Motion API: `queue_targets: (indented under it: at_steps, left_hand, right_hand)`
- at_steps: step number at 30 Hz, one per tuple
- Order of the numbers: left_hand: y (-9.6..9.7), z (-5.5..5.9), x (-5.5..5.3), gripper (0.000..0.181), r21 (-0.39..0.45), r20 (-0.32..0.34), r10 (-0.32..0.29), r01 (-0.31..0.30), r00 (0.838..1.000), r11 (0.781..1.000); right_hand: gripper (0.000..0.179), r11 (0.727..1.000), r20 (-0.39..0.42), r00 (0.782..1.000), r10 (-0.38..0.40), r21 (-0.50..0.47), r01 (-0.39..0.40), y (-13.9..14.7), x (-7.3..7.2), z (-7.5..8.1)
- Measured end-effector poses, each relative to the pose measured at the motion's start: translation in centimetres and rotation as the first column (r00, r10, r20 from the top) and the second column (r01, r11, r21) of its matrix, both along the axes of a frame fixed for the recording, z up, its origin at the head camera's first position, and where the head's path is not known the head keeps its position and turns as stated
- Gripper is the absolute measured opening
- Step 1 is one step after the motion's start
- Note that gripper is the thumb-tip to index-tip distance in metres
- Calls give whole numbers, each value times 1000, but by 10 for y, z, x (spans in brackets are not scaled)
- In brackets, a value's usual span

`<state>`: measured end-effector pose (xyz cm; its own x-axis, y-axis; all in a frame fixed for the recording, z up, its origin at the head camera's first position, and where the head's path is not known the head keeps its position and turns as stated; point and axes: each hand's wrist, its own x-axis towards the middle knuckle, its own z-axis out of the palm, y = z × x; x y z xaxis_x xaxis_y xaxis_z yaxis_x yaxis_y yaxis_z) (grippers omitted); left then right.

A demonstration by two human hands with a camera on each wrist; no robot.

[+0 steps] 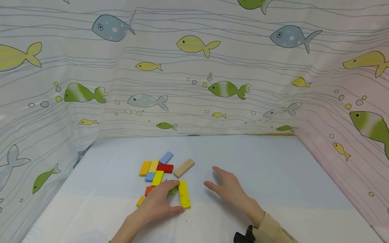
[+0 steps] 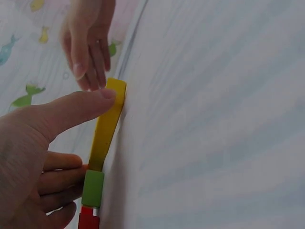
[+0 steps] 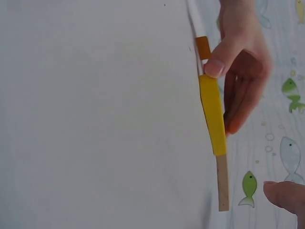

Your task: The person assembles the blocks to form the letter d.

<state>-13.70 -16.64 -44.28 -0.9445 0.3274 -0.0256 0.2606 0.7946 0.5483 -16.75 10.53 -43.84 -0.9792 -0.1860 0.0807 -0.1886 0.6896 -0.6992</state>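
So your left hand (image 1: 158,203) is the busy one: you've got the long yellow block (image 1: 184,194) pinched lengthwise, thumb at the end nearest you and index finger at the far end. That block lies on the table (image 1: 258,162), just right of the bunch of smaller blocks, running roughly away from you. Your other left fingers are mostly hidden from the head view; the left wrist view has them behind the block.

Your right hand (image 1: 232,189) is holding nothing. Its thumb and index finger are spread, pointing toward the blocks, with a gap between them and the yellow one. Can't really tell how the rest of those fingers sit.

Around your left hand: a green block (image 1: 171,191) peeks out between it and the yellow one, a red-orange block (image 1: 149,190) is partly covered, and a small orange block (image 1: 140,201) sits by your wrist side. Farther back you've got an orange block (image 1: 145,168) next to a pale yellow block (image 1: 153,166), a red block (image 1: 165,168) to the right of those, a blue block (image 1: 166,157) behind the red, and a plain wood block (image 1: 184,168) lying at a slant beyond the long yellow one.
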Motion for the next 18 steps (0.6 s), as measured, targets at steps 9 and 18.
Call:
queue_targets:
  at_steps: [9,18]
  left_hand:
    - [-2,0,0,83,12,15,-19,19,1000,1000]
    - [-4,3,0,80,20,-5,-70,70,998,997]
  right_hand:
    - [74,999,13,999,47,6,-47,-19,-14,-6]
    - [78,995,54,994,94,7,-95,-41,-29,-8]
